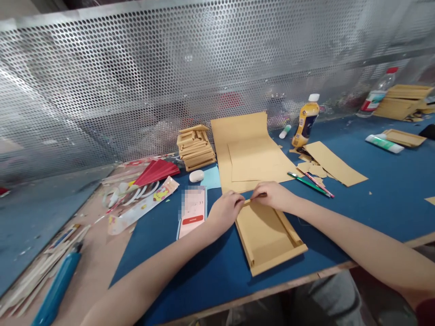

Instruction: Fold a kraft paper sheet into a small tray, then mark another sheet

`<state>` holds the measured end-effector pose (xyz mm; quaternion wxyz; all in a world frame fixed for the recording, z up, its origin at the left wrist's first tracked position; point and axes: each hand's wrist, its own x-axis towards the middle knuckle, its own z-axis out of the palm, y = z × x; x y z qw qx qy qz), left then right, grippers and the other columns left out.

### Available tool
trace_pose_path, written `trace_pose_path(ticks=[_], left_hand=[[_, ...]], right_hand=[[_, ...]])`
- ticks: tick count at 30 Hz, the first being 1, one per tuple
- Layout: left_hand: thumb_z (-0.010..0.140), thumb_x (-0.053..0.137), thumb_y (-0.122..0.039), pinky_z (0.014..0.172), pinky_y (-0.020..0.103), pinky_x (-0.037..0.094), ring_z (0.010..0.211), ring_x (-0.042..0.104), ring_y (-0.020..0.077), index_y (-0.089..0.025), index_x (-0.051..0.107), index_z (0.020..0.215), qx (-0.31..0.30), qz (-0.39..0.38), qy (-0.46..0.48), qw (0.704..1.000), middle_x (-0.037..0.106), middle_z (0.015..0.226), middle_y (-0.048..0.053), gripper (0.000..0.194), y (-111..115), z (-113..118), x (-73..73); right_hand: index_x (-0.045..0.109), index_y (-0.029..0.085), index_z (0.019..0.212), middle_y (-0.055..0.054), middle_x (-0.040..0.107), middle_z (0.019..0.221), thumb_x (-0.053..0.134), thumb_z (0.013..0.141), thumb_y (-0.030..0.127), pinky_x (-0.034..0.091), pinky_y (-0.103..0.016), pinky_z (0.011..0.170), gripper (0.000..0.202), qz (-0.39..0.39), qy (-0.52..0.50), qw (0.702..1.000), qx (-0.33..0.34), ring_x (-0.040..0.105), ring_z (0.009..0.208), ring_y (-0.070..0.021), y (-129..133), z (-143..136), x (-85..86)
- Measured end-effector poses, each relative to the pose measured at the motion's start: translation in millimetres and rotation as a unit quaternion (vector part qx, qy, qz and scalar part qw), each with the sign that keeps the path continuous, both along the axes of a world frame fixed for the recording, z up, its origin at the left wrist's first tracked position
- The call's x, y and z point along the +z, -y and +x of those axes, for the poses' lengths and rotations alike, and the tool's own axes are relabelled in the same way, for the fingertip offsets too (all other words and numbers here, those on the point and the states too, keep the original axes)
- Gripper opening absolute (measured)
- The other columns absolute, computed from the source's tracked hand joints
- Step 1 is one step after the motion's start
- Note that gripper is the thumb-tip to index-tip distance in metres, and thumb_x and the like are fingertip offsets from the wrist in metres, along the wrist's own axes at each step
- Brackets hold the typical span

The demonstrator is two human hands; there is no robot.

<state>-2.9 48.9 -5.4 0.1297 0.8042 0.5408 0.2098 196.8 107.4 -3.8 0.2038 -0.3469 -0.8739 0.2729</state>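
Blue felt covers the tabletop (pixel 374 199), where a shallow brown cardboard tray (pixel 268 235) lies near the front edge. Left hand (pixel 227 209) and right hand (pixel 273 195) pinch its far rim. It looks light, bendable and easily creased, best held at the folded walls. Beyond lie two flat cardboard sheets (pixel 251 154) and one yellow bottle (pixel 306 120).

Both hands press on the far edge of a shallow tan cardboard tray (pixel 268 237) with folded-up side walls, lying on the blue work mat (pixel 384 199). The left hand (pixel 227 209) grips its far left corner; the right hand (pixel 274 195) pinches the far flap. Just left of the left hand lies a smartphone (pixel 192 216) with a red button on screen. Beyond the hands lie flat tan cardboard sheets (pixel 249 151); beyond the right hand, a green pencil (pixel 307 184).
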Motion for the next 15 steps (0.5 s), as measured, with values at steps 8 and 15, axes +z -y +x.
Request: trace_pose_path(ticks=[8,15], left_hand=[[0.089,0.055,-0.020,0.077,0.027,0.047,0.087,0.061,0.0177,-0.020,0.067,0.097,-0.007,-0.033,-0.027,0.999,0.062,0.090,0.002,0.015,0.1,1.2,3.0],[0.086,0.051,-0.015,0.078,0.027,0.047,0.089,0.060,0.0181,-0.021,0.064,0.102,0.001,-0.039,-0.033,0.999,0.061,0.092,0.003,0.022,4.2,3.5,4.6]], right_hand=[[0.073,0.018,0.079,-0.004,0.066,0.082,0.062,0.071,0.011,0.044,-0.025,0.068,0.015,-0.033,-0.002,0.999,-0.020,0.060,0.074,-0.0152,-0.9,0.5,-2.9],[0.073,0.019,0.078,-0.002,0.070,0.081,0.061,0.069,0.008,0.045,-0.024,0.070,0.019,-0.033,-0.015,0.999,-0.007,0.063,0.076,-0.0149,-1.6,2.1,-4.2]])
